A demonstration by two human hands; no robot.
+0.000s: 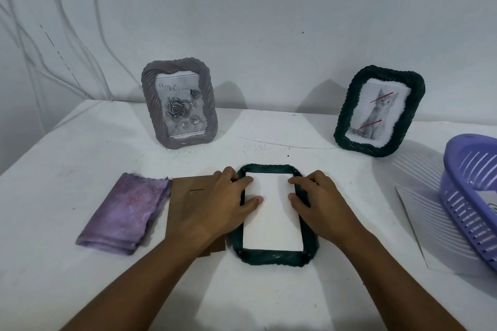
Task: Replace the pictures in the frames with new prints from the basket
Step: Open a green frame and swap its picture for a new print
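A dark green frame (pixel 271 258) lies face down on the white table, with a white print (pixel 273 220) set in its back opening. My left hand (pixel 228 204) rests on the frame's left edge, fingertips and thumb pressing the print. My right hand (pixel 320 204) lies on the right edge, fingers touching the print too. A brown backing board (pixel 185 204) lies left of the frame, partly under my left hand. A purple print (pixel 126 212) lies further left. A grey frame (pixel 180 102) with a rose picture and a green frame (pixel 379 110) with a cat picture stand at the back.
A purple plastic basket (pixel 470 196) sits at the right edge on a white sheet (pixel 422 231), with paper inside it. The white wall (pixel 269 21) closes the back of the table. Cables hang at the far left.
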